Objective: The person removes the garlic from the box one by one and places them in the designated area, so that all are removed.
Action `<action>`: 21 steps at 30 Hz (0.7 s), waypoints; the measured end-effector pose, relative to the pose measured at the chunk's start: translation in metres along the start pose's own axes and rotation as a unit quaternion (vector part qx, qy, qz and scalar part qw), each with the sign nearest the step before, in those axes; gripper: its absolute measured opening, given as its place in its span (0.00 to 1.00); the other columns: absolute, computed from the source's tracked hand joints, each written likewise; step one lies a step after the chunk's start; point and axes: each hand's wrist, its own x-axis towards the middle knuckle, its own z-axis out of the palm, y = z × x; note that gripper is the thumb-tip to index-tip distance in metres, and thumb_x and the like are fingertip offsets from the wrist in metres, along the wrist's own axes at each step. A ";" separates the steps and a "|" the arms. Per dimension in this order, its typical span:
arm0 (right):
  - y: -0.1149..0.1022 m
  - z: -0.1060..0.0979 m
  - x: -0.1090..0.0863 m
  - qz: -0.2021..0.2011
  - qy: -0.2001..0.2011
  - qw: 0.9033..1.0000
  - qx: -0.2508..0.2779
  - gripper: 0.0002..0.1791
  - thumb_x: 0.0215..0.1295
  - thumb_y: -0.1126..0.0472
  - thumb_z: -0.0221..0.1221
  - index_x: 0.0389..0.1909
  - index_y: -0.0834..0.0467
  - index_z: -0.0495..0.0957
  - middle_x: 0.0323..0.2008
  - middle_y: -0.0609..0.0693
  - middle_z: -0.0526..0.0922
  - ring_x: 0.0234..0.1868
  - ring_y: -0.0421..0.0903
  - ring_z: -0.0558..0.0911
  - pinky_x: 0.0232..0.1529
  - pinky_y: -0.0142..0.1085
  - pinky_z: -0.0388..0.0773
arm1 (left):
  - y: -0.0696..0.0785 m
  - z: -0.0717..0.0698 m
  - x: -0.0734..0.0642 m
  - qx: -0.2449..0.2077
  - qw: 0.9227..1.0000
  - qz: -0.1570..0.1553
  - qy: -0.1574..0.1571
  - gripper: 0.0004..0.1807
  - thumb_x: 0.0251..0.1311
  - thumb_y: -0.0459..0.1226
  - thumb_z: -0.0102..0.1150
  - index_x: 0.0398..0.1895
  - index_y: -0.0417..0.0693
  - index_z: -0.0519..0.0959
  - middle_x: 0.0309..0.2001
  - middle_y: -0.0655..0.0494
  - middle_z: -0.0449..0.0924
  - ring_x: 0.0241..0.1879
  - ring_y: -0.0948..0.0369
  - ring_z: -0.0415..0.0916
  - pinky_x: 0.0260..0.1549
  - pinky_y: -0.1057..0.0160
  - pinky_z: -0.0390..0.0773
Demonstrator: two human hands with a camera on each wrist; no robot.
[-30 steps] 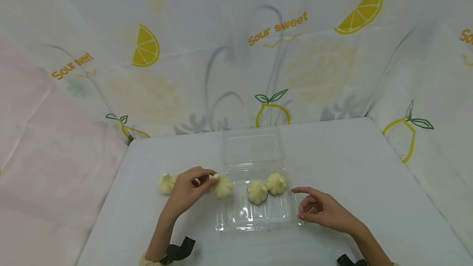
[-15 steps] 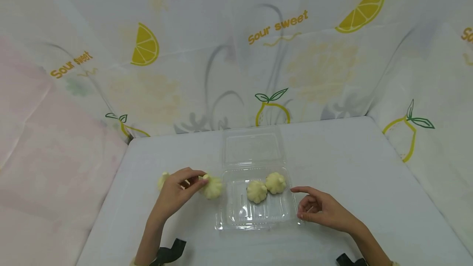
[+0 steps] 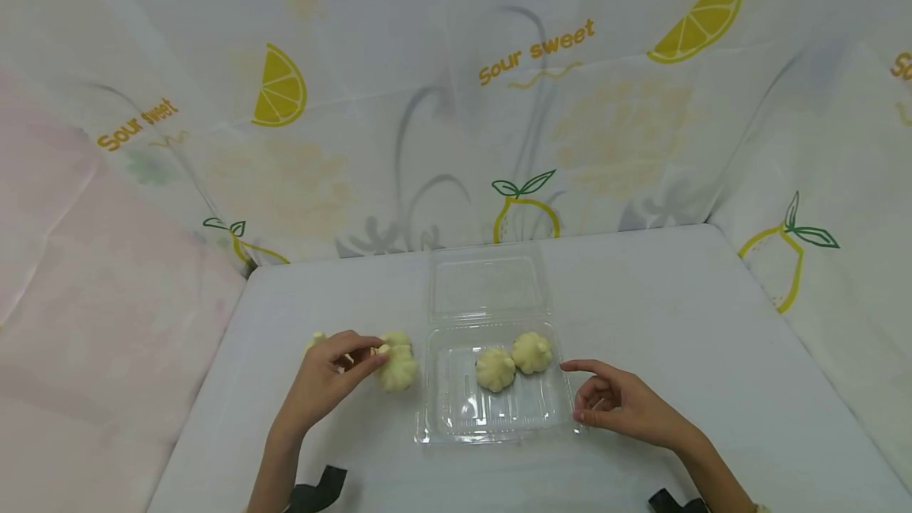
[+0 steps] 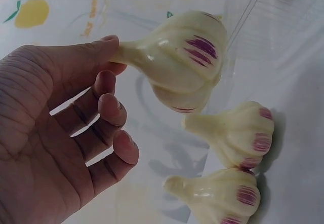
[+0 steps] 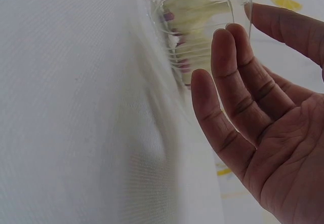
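Observation:
My left hand (image 3: 321, 386) pinches a garlic bulb (image 4: 185, 62) by its stem between thumb and index finger, left of a clear plastic clamshell box (image 3: 456, 418). The bulb is pale with purple streaks. Beside it in the left wrist view lie a second garlic bulb (image 4: 243, 133) and a third bulb (image 4: 223, 196). In the head view my hand mostly hides one of these. Inside the box sit two more bulbs, one left (image 3: 495, 370) and one right (image 3: 531, 352), touching. My right hand (image 3: 627, 406) rests at the box's right edge, fingers relaxed, fingertips at the rim.
The box's lid (image 3: 488, 285) lies folded back behind its base. A white cloth covers the table (image 3: 684, 323). Behind stands a curtain (image 3: 356, 101) printed with lemons and lettering.
My left hand has carried the garlic bulb leftward, away from over the box's left edge, lowering it towards the other bulbs. My right hand and the box have stayed put.

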 end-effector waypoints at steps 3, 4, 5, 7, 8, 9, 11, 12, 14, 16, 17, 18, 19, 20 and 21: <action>0.000 0.000 0.000 -0.001 -0.001 1.000 0.003 0.33 0.65 0.71 0.62 0.69 0.69 0.60 0.35 0.61 0.83 0.36 0.50 0.85 0.34 0.40 0.82 | -0.001 -0.002 -0.002 0.002 1.000 -0.006 -0.003 0.11 0.49 0.22 0.70 0.36 0.41 0.85 0.24 0.59 0.76 0.25 0.65 0.71 0.22 0.64 0.77; 0.001 0.000 0.000 -0.002 -0.001 1.000 0.003 0.33 0.65 0.71 0.62 0.69 0.69 0.60 0.35 0.61 0.83 0.36 0.50 0.85 0.34 0.40 0.82 | -0.002 -0.002 -0.003 0.003 1.000 -0.009 -0.005 0.11 0.49 0.22 0.70 0.36 0.41 0.85 0.25 0.59 0.76 0.25 0.65 0.71 0.22 0.64 0.77; 0.001 0.000 0.000 -0.002 -0.001 1.000 0.003 0.33 0.65 0.71 0.62 0.69 0.69 0.60 0.35 0.61 0.83 0.36 0.50 0.85 0.34 0.40 0.82 | -0.008 -0.001 -0.004 0.002 1.000 -0.010 -0.009 0.11 0.50 0.23 0.71 0.36 0.43 0.85 0.25 0.60 0.76 0.25 0.65 0.72 0.22 0.64 0.77; 0.001 0.000 0.000 -0.002 0.000 1.000 0.004 0.33 0.65 0.71 0.62 0.69 0.69 0.60 0.35 0.61 0.83 0.36 0.51 0.85 0.35 0.40 0.82 | -0.019 -0.001 -0.008 0.000 1.000 -0.016 -0.019 0.11 0.52 0.26 0.71 0.37 0.46 0.85 0.26 0.61 0.77 0.26 0.65 0.72 0.22 0.64 0.77; 0.001 0.000 0.000 -0.001 0.000 1.000 0.004 0.33 0.65 0.71 0.62 0.69 0.69 0.60 0.35 0.61 0.83 0.36 0.51 0.84 0.35 0.40 0.82 | -0.025 0.000 -0.009 0.001 1.000 -0.021 -0.024 0.11 0.52 0.26 0.71 0.37 0.47 0.85 0.27 0.62 0.77 0.26 0.65 0.72 0.23 0.64 0.77; 0.000 0.000 0.000 -0.001 0.000 1.000 0.005 0.33 0.65 0.71 0.62 0.69 0.69 0.60 0.35 0.61 0.83 0.35 0.51 0.84 0.35 0.40 0.82 | -0.031 0.000 -0.011 0.001 0.999 -0.023 -0.028 0.11 0.52 0.26 0.71 0.38 0.47 0.85 0.27 0.62 0.78 0.26 0.65 0.72 0.23 0.64 0.77; 0.000 0.000 -0.001 0.001 0.001 1.000 0.006 0.33 0.65 0.71 0.62 0.69 0.68 0.60 0.35 0.61 0.83 0.35 0.52 0.84 0.35 0.40 0.82 | -0.042 0.002 -0.015 -0.002 0.999 -0.025 -0.036 0.12 0.52 0.27 0.71 0.38 0.47 0.85 0.28 0.62 0.79 0.25 0.65 0.73 0.23 0.65 0.77; 0.000 0.000 -0.001 0.002 0.001 1.000 0.006 0.33 0.65 0.71 0.62 0.69 0.68 0.60 0.35 0.61 0.83 0.35 0.52 0.84 0.35 0.40 0.82 | -0.044 0.002 -0.016 -0.003 0.999 -0.028 -0.040 0.12 0.51 0.26 0.71 0.38 0.46 0.85 0.28 0.61 0.79 0.25 0.65 0.73 0.23 0.64 0.77; 0.000 0.000 -0.001 0.002 0.001 1.000 0.005 0.33 0.65 0.71 0.63 0.69 0.68 0.60 0.35 0.61 0.83 0.35 0.53 0.84 0.35 0.40 0.82 | -0.047 0.002 -0.017 -0.004 0.998 -0.030 -0.046 0.12 0.50 0.25 0.71 0.38 0.44 0.85 0.29 0.59 0.80 0.25 0.65 0.72 0.22 0.64 0.76; 0.000 0.000 -0.001 0.002 0.001 1.000 0.005 0.34 0.65 0.71 0.63 0.69 0.68 0.60 0.35 0.61 0.83 0.35 0.53 0.84 0.35 0.40 0.82 | -0.049 0.002 -0.018 -0.010 0.998 -0.034 -0.053 0.12 0.51 0.26 0.71 0.39 0.45 0.85 0.29 0.59 0.81 0.25 0.65 0.73 0.23 0.64 0.76; 0.000 0.000 -0.001 0.002 0.001 1.000 0.005 0.34 0.64 0.71 0.63 0.69 0.68 0.60 0.35 0.61 0.83 0.35 0.53 0.84 0.35 0.39 0.82 | -0.050 0.002 -0.019 -0.011 0.998 -0.037 -0.057 0.12 0.52 0.27 0.71 0.39 0.46 0.85 0.30 0.60 0.81 0.26 0.65 0.73 0.23 0.65 0.76; 0.000 0.000 -0.001 0.002 0.001 1.000 0.005 0.34 0.64 0.71 0.63 0.69 0.68 0.60 0.35 0.61 0.83 0.35 0.53 0.84 0.35 0.39 0.82 | -0.051 0.001 -0.019 -0.013 0.997 -0.041 -0.061 0.11 0.53 0.28 0.71 0.39 0.48 0.85 0.30 0.61 0.81 0.26 0.65 0.73 0.24 0.65 0.76; 0.000 0.001 -0.001 0.003 0.001 1.000 0.005 0.34 0.64 0.71 0.63 0.69 0.68 0.60 0.35 0.61 0.83 0.35 0.53 0.84 0.35 0.39 0.82 | -0.051 0.001 -0.020 -0.013 0.997 -0.045 -0.065 0.11 0.53 0.29 0.71 0.39 0.49 0.85 0.31 0.62 0.81 0.27 0.65 0.73 0.24 0.64 0.77; 0.000 0.001 -0.001 0.003 0.002 1.000 0.006 0.34 0.64 0.71 0.63 0.69 0.68 0.60 0.35 0.61 0.83 0.35 0.53 0.84 0.35 0.39 0.82 | -0.053 0.000 -0.020 -0.014 0.996 -0.049 -0.068 0.10 0.54 0.30 0.71 0.40 0.50 0.86 0.32 0.62 0.82 0.27 0.65 0.74 0.25 0.64 0.77; 0.000 0.001 -0.001 0.003 0.002 1.000 0.006 0.34 0.64 0.71 0.63 0.69 0.68 0.60 0.35 0.61 0.83 0.35 0.53 0.84 0.35 0.39 0.82 | -0.054 0.000 -0.021 -0.015 0.996 -0.051 -0.071 0.10 0.55 0.31 0.71 0.40 0.51 0.86 0.32 0.63 0.82 0.28 0.65 0.74 0.25 0.64 0.77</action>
